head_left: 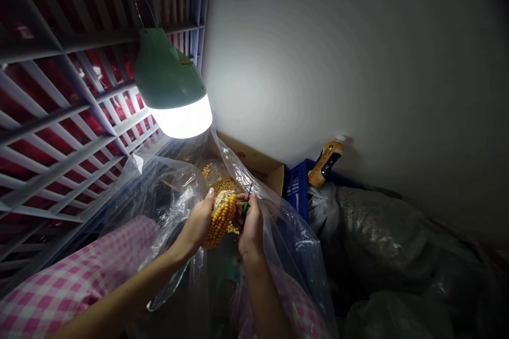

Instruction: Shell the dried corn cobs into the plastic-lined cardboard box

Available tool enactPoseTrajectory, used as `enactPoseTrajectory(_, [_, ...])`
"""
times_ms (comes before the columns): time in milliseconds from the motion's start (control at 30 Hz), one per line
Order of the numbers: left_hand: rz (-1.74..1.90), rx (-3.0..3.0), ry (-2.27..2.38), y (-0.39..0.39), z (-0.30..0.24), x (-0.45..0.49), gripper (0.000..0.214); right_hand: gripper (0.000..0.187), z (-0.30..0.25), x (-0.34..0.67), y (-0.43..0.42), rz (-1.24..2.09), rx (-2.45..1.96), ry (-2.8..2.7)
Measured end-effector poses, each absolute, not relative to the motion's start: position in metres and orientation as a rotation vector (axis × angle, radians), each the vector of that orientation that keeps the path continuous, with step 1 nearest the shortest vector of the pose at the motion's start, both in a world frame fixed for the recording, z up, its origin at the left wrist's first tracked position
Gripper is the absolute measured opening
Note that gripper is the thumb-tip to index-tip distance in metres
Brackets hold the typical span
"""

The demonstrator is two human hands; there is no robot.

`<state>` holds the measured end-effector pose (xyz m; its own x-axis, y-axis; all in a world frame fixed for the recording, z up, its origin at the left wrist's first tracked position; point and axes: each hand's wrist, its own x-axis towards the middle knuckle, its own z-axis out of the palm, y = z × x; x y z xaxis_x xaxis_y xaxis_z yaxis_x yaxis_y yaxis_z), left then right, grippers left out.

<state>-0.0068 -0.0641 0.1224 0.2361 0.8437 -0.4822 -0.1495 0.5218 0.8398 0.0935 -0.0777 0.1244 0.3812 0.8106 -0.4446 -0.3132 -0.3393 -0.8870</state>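
Lower centre: left hand (196,222) fingers curl round dried corn cob (220,220), stiff, light; hold mid-cob. Right hand (250,230) fingers pinch green-handled screwdriver (246,207).

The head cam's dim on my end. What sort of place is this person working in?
Probably a cramped farm storeroom: bulging sacks piled against a bare wall, a hanging lamp for light, and a corn cob held by the left hand over a clear plastic bag, a green-handled tool in the right hand.
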Motion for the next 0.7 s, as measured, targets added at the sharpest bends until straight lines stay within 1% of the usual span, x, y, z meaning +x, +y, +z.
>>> enactPoseTrajectory(33, [0.790,0.764,1.147,-0.063,0.123,-0.008,0.056,0.031,0.125,0.094,-0.078,1.217,-1.506,-0.487])
enactPoseTrajectory(100, [0.845,0.804,1.211,-0.061,0.124,-0.010,0.053,0.023,0.132,0.098,-0.080,1.115,-1.550,-0.718])
enactPoseTrajectory(200, [0.937,0.831,1.294,-0.055,0.125,-0.014,0.052,0.025,0.149,0.105,-0.089,0.915,-1.623,-1.165])
enactPoseTrajectory(267, [0.951,0.792,1.307,-0.051,0.124,-0.018,0.055,0.028,0.158,0.110,-0.095,0.813,-1.668,-1.326])
enactPoseTrajectory(333, [0.937,0.750,1.297,-0.048,0.124,-0.020,0.057,0.030,0.164,0.114,-0.099,0.782,-1.689,-1.403])
enactPoseTrajectory(533, [0.895,0.816,1.313,-0.050,0.127,-0.019,0.059,0.036,0.166,0.116,-0.102,0.881,-1.719,-1.424])
enactPoseTrajectory(700, [0.890,0.903,1.342,-0.050,0.127,-0.018,0.061,0.032,0.166,0.118,-0.102,0.825,-1.724,-1.467])
